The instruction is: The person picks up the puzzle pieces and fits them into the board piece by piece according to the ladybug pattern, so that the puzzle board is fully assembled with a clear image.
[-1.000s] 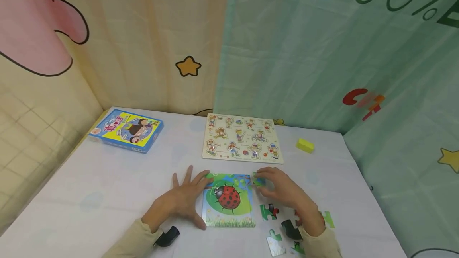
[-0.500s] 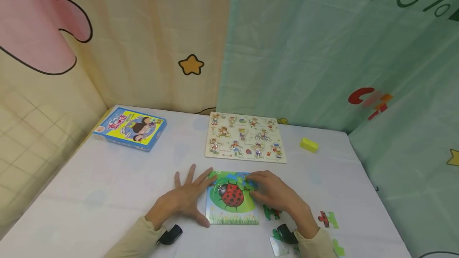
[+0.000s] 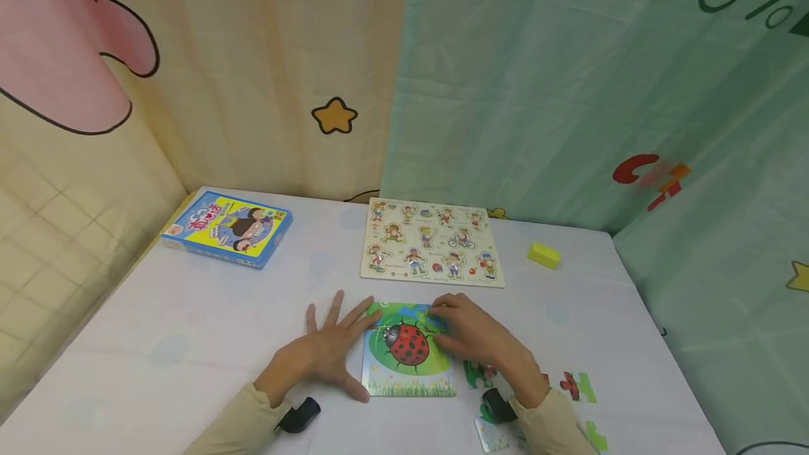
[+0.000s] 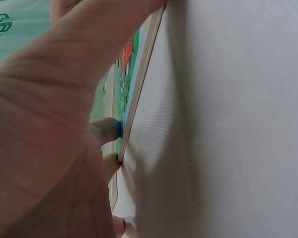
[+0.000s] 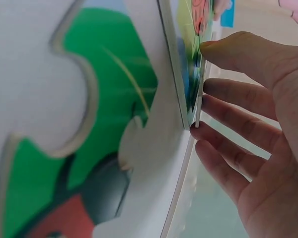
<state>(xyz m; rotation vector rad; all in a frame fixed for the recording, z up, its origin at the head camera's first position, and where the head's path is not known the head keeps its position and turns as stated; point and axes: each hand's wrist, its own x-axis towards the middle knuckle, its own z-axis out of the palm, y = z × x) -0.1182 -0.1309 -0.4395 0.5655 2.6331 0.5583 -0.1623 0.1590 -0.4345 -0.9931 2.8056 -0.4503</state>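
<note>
A square ladybug puzzle board (image 3: 409,386) lies flat on the table. Against its left side my left hand (image 3: 325,353) rests with fingers spread, the fingertips on its upper left corner and the thumb by the lower left one. Over the upper right corner, my right hand (image 3: 474,332) holds a jigsaw piece (image 5: 199,101), seen edge-on between thumb and fingers in the right wrist view. Most of that piece is hidden by the hand from above. Close by on the table lies a green jigsaw piece with black and red parts (image 5: 114,74).
More loose jigsaw pieces (image 3: 578,386) are scattered right of the board, some beneath the right forearm. Behind it lie a wooden peg puzzle (image 3: 432,241) and a yellow block (image 3: 544,255). A blue and yellow box (image 3: 227,227) sits at the back left. Curtains hang behind the table.
My right hand has brought its jigsaw piece leftward from beside the board to over the upper right corner, then shifted only slightly there. My left hand keeps its place on the board.
</note>
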